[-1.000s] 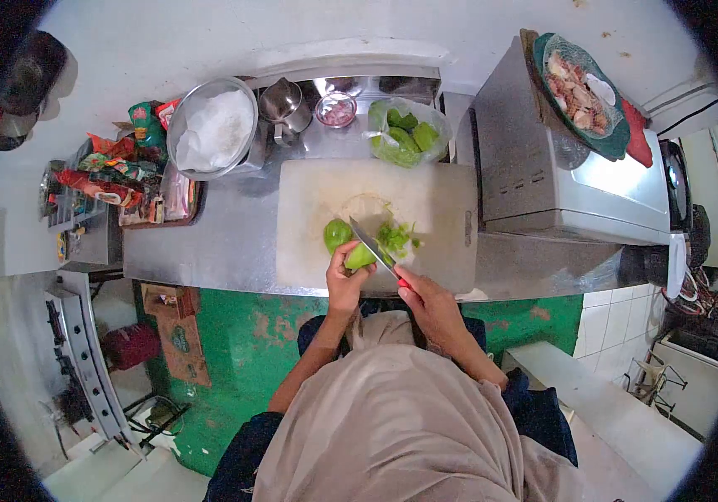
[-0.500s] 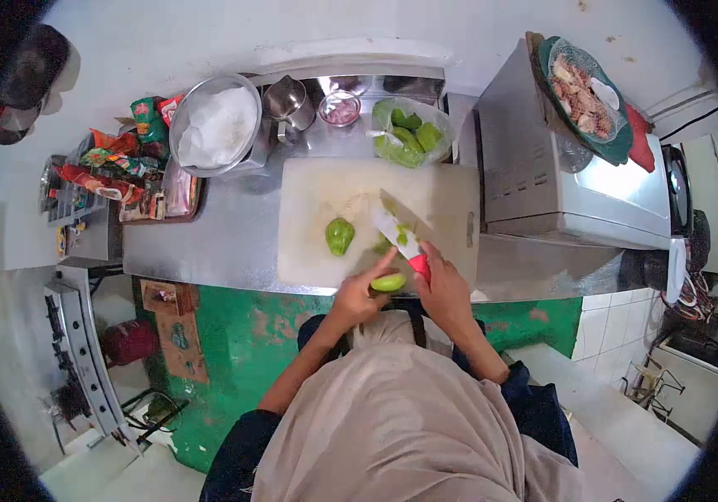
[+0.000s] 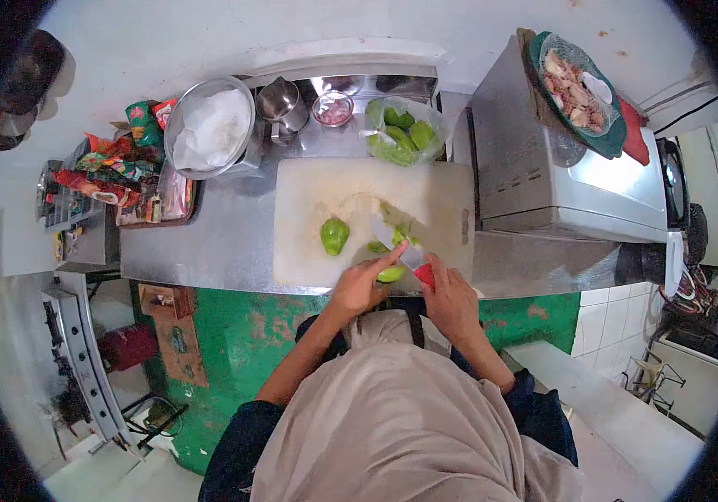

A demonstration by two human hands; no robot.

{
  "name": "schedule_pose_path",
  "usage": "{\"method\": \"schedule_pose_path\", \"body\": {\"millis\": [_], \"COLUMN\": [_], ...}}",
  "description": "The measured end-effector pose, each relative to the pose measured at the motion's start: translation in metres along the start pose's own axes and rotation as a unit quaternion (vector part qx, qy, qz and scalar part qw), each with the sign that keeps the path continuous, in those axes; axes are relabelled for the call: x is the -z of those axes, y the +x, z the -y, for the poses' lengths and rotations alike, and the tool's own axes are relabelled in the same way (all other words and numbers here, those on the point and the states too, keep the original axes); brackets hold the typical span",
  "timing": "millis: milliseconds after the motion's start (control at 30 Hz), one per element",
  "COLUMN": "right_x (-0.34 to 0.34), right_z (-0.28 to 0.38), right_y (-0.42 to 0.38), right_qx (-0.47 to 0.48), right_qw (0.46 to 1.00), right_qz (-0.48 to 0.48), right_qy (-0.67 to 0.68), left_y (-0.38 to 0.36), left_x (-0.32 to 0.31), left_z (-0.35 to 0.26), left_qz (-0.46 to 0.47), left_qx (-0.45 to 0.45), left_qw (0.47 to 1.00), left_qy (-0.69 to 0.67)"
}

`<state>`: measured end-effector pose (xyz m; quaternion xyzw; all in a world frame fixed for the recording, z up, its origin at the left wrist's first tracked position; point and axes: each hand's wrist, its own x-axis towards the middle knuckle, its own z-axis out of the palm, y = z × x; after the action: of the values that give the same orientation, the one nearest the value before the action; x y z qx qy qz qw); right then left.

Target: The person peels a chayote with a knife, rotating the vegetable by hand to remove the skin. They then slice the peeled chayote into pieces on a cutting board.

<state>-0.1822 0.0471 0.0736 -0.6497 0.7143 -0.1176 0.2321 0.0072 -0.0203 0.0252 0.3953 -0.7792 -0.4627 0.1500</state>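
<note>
My left hand (image 3: 360,286) is closed around a pale green chayote (image 3: 390,274) at the near edge of the white cutting board (image 3: 300,188). Its index finger reaches out to the blade of a knife (image 3: 385,236). In my right hand (image 3: 451,299) is the knife's red handle (image 3: 424,274), with the blade pointing away and to the left over the board. Green peelings (image 3: 401,230) lie around the blade. A darker green chayote (image 3: 334,237) rests on the board to the left of my hands.
Behind the board stand a plastic bag of green chayotes (image 3: 405,134), a small bowl of pinkish pieces (image 3: 333,109), a metal jug (image 3: 282,105) and a large bowl with white contents (image 3: 211,130). Packets (image 3: 116,171) lie left. A white appliance (image 3: 572,180) at right carries a plate of food (image 3: 578,92).
The knife has shifted slightly toward me, and my left index finger has moved up onto or beside its blade. The view has shifted a little. The darker chayote stays on the board.
</note>
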Motion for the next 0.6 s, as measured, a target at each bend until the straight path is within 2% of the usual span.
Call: {"method": "schedule_pose_path", "body": {"millis": [200, 367, 500, 567, 600], "right_x": [0.012, 0.029, 0.036, 0.034, 0.036], "right_z": [-0.004, -0.015, -0.039, -0.050, -0.048], "right_y": [-0.015, -0.029, -0.034, -0.032, -0.030], "right_qx": [-0.018, -0.029, -0.062, -0.090, -0.130], "right_qw": [1.000, 0.999, 0.984, 0.967, 0.940], "right_qz": [0.016, 0.039, 0.018, 0.018, 0.032], "right_qy": [-0.001, -0.008, 0.164, 0.237, 0.312], "left_y": [0.007, 0.010, 0.008, 0.008, 0.009], "left_x": [0.008, 0.003, 0.001, -0.015, -0.012], "left_z": [0.003, 0.024, 0.025, 0.047, 0.042], "left_qz": [0.025, 0.010, -0.054, -0.084, -0.098], "left_qx": [0.091, 0.121, 0.102, 0.111, 0.115], "left_qw": [0.995, 0.992, 0.993, 0.976, 0.955], "left_qy": [0.025, 0.043, 0.015, -0.167, -0.256]}}
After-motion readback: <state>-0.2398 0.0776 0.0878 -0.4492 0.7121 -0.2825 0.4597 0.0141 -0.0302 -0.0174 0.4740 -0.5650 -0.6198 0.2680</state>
